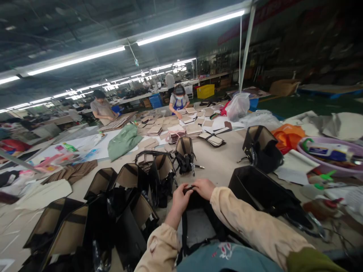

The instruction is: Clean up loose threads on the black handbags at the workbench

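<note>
Both hands meet at the top edge of a black bag standing close against my body. My left hand pinches its dark rim between thumb and fingers. Beside it, my right hand has its fingers curled over the same edge. The bag's lower part is partly covered by my sleeves and apron. Just beyond my hands sits a small black bag with a tan inside and a metal clasp. To the right lies a larger open black bag.
Several open black bags crowd the table's left side. At right are another black bag, a purple basin of supplies and bottles. Farther off lie stacked tan pieces and a green cloth. A co-worker works across the table.
</note>
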